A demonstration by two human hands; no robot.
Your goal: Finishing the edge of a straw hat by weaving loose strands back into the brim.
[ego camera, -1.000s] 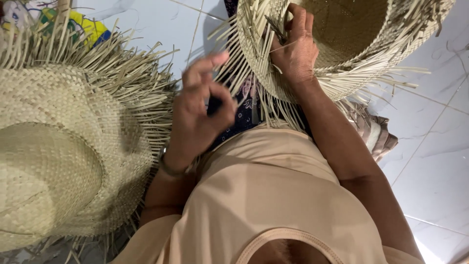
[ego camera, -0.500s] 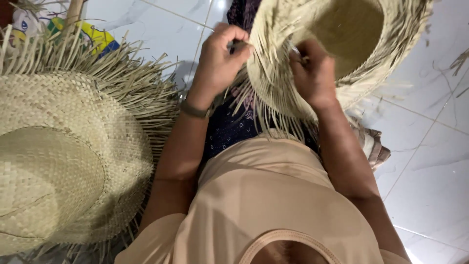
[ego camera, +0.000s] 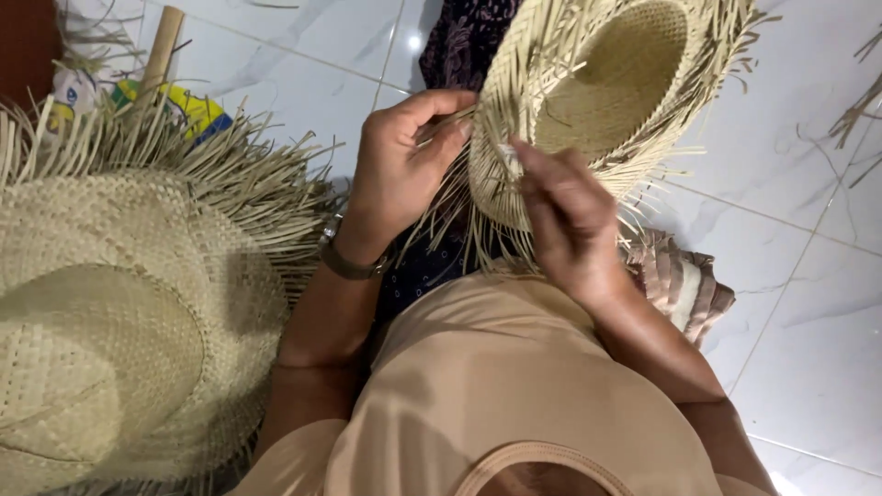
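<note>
Head view, hat: half-woven pale straw hat (ego camera: 597, 101) is held over the lap, brim strands loose.
Left hand (ego camera: 400, 170): since a second ago it has moved in; fingers pinch brim strands.
Right hand (ego camera: 570, 216): fingers grip the brim edge.
Beside: finished woven straw hat (ego camera: 119, 321) on the white tiled floor (ego camera: 808, 266).

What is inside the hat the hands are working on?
The hat shows only its bare woven hollow; nothing lies in it. Loose straw ends ring the rim. The left hand and right hand cover the near rim, so the weave there is hidden.
</note>
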